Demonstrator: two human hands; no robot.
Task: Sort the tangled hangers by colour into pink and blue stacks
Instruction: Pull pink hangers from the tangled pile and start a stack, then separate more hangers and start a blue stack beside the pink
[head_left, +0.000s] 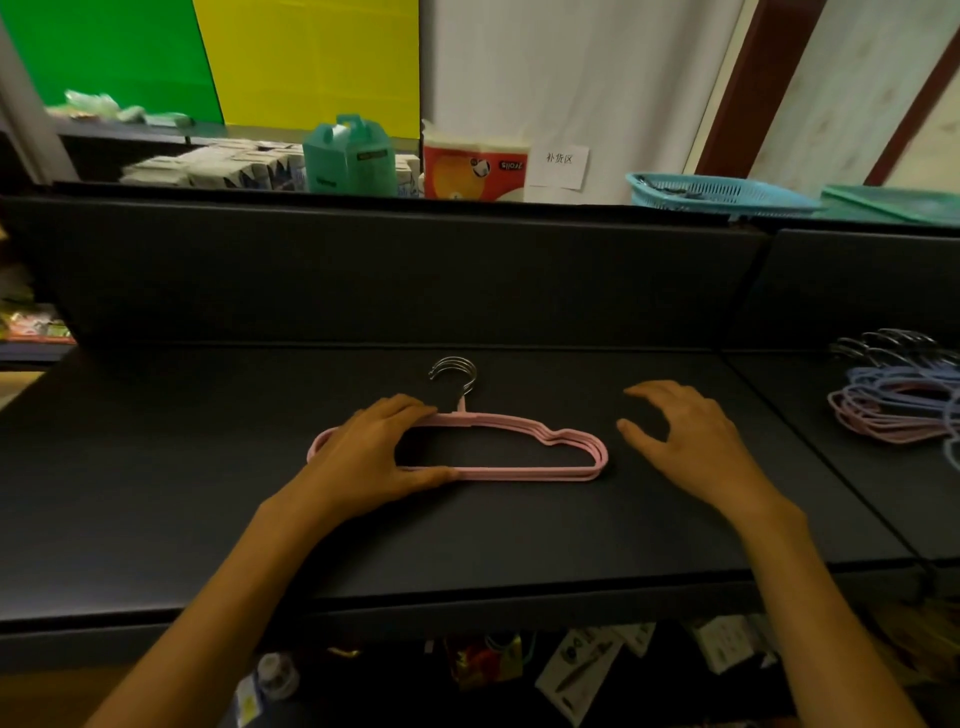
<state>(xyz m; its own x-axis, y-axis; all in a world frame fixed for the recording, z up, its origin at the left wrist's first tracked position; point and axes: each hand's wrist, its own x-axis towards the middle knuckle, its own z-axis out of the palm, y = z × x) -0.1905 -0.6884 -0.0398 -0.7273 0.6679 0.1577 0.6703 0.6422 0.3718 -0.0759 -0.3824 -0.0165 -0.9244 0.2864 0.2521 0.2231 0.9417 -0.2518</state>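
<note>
A small stack of pink hangers (524, 446) lies flat in the middle of the black shelf (208, 493), their metal hooks (456, 371) pointing away from me. My left hand (371, 453) rests on the stack's left half, fingers on the top bar and thumb on the bottom bar. My right hand (685, 434) hovers just right of the stack with fingers spread and loosely bent, holding nothing. A tangled pile of blue and pink hangers (898, 405) sits at the right on the neighbouring shelf section.
A black back panel (395, 275) rises behind the shelf. Above it stand a teal box (350, 156), a tissue pack (475, 166), a paper label (558, 165) and a blue basket (722, 195). Packaged goods hang below the shelf's front edge.
</note>
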